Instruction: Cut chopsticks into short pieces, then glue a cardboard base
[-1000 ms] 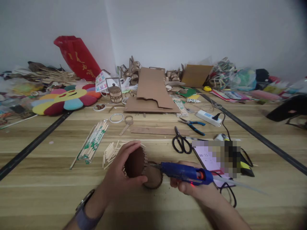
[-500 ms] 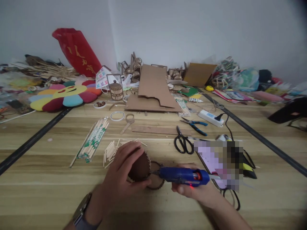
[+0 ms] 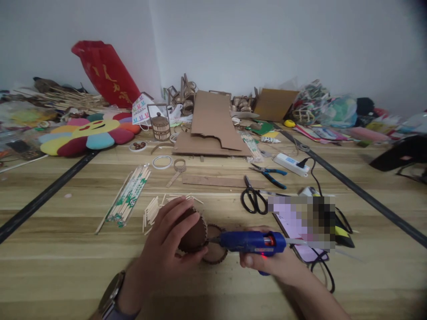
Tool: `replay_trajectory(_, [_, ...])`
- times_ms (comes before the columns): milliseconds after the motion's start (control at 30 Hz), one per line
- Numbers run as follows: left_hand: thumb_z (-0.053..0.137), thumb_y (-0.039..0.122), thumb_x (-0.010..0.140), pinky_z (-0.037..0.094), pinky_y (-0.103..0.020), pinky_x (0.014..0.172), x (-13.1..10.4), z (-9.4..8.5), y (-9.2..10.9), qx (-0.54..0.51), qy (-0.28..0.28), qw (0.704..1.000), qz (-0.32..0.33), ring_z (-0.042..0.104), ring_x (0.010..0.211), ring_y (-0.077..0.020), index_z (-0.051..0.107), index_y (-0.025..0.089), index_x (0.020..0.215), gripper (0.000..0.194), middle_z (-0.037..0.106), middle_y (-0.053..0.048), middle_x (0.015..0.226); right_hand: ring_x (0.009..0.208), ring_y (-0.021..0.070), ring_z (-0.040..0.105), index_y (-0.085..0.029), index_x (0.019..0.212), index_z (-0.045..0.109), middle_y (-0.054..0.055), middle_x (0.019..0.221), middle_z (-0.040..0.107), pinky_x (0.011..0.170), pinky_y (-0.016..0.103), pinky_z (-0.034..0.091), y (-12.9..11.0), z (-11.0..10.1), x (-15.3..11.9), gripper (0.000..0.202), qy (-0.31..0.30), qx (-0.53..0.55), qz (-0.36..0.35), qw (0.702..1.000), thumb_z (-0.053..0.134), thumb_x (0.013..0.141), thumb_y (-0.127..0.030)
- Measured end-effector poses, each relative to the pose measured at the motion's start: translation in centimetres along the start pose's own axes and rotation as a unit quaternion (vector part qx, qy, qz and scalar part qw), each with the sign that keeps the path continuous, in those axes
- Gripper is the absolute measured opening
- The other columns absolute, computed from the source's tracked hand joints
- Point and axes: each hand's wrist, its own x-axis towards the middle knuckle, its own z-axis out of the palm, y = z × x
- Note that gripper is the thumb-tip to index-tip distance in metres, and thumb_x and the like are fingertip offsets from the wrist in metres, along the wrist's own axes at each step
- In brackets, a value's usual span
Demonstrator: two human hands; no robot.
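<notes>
My left hand (image 3: 168, 235) is closed round a small brown cardboard cup (image 3: 195, 233), tilted so its round face and notched rim turn to the right. In my right hand (image 3: 267, 262) is a blue hot glue gun (image 3: 253, 242) with a red light glowing on it. Its nozzle points left and reaches the cup's rim; whether it touches I cannot tell. Below and behind the nozzle, a cardboard ring with a ridged edge (image 3: 216, 255) lies on the table, partly covered by the cup and gun. Short wooden sticks (image 3: 152, 210) lie beyond my left hand.
Black scissors (image 3: 254, 200), blue-handled pliers (image 3: 270, 173) and a power strip (image 3: 290, 163) lie to the right. A pixelated phone-like object (image 3: 293, 222) sits beside my right hand. Bagged sticks (image 3: 130, 195) lie left. Cardboard sheets (image 3: 213, 120) and a lidded stick basket (image 3: 161, 126) stand farther back.
The glue gun has tipped slightly in my right hand, its handle end now showing below. The cup has turned a little in my left hand. The whole view has shifted slightly.
</notes>
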Motion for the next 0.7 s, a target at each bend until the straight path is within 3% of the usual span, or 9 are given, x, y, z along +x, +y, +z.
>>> replay_trajectory(167, [0.073, 0.022, 0.078, 0.045, -0.052, 0.103, -0.1, 0.0, 0.1, 0.013, -0.002, 1.0, 0.014, 0.046, 0.127, -0.0325, 0.041, 0.02, 0.133, 0.064, 0.052, -0.016, 0.13, 0.059, 0.0182, 0.062, -0.017, 0.068, 0.068, 0.005, 0.063, 0.067, 0.052, 0.028, 0.052, -0.4, 0.1, 0.2, 0.039, -0.011, -0.003, -0.011, 1.0, 0.077, 0.066, -0.054])
replay_trajectory(300, [0.074, 0.03, 0.079, 0.046, -0.051, 0.101, 0.0, 0.2, 0.1, 0.006, 0.003, 1.0, -0.001, 0.049, 0.124, -0.0317, 0.043, 0.02, 0.131, 0.062, 0.054, -0.016, 0.128, 0.059, 0.0171, 0.06, -0.016, 0.067, 0.067, 0.005, 0.063, 0.066, 0.052, 0.027, 0.05, -0.8, 0.3, 0.3, 0.038, -0.014, -0.007, -0.014, 1.0, 0.076, 0.068, -0.053])
replay_trajectory(700, [0.073, 0.025, 0.076, 0.049, -0.051, 0.097, -0.1, 0.4, 0.1, 0.0, 0.016, 1.0, -0.01, 0.054, 0.117, -0.0307, 0.044, 0.022, 0.129, 0.061, 0.056, -0.015, 0.125, 0.053, 0.0124, 0.05, -0.016, 0.063, 0.063, 0.001, 0.057, 0.059, 0.048, 0.023, 0.042, -2.2, 1.1, 0.5, 0.032, -0.011, -0.003, -0.023, 1.0, 0.075, 0.066, -0.046])
